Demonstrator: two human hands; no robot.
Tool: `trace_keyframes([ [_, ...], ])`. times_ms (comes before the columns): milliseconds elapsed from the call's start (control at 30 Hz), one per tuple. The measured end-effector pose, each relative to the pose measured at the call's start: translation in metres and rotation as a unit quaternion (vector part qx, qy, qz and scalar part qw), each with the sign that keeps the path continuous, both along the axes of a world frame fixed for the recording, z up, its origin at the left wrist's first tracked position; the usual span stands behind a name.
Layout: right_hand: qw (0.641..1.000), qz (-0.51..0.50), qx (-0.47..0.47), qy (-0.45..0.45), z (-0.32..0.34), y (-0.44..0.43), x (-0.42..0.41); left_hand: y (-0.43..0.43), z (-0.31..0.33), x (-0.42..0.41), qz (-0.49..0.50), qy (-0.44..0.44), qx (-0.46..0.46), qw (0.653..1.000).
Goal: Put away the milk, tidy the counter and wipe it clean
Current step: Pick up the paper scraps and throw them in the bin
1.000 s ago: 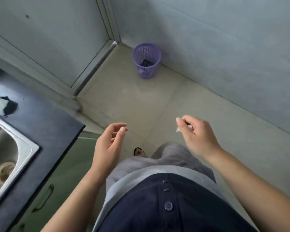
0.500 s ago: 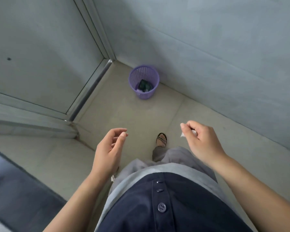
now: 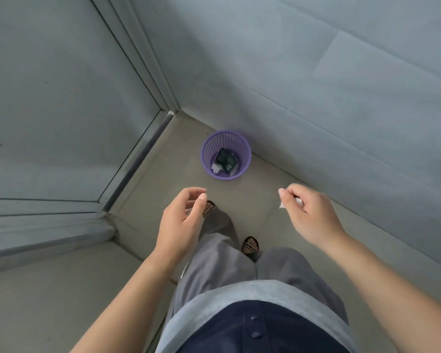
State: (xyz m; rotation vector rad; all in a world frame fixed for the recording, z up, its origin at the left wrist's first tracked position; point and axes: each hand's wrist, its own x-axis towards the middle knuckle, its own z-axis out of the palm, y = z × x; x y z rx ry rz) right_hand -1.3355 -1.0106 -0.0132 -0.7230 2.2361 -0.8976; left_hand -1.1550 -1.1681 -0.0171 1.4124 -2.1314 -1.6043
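1. Fingers of our right hand pinch a white paper scrap, centre right; our left hand hangs loosely curled, empty.
2. The purple bin stands upper centre, by the wall.
3. The scrap seems light and soft: a gentle pinch at its edge should do.

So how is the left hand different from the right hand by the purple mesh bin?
The right hand pinches a small white crumpled scrap; the left hand holds nothing. The left hand's fingers are loosely curled; the right hand's are tucked tight. The left hand is over a grey trouser leg, the right hand over bare floor. Both are bare, held out short of the purple plastic mesh bin.
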Motion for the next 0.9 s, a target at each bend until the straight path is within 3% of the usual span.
trace_keyframes([
  [233,0.999,0.01,0.039,-0.032,-0.073,-0.115,-0.053,-0.123,-0.072,-0.069,-0.05,-0.077,-0.046,0.995],
  [400,0.995,0.065,0.076,-0.028,-0.164,-0.177,-0.095,-0.182,-0.17,-0.115,-0.021,-0.111,-0.039,0.993],
  [533,0.99,0.115,0.084,-0.018,-0.267,-0.217,-0.12,-0.21,-0.282,-0.15,0.007,-0.147,0.019,0.989],
  [700,0.989,0.131,0.062,-0.005,-0.416,-0.254,-0.135,-0.227,-0.439,-0.155,-0.052,-0.203,-0.026,0.977],
  [900,0.986,0.144,0.071,-0.032,-0.589,-0.28,-0.137,-0.234,-0.574,-0.155,-0.043,-0.103,-0.113,0.987],
])
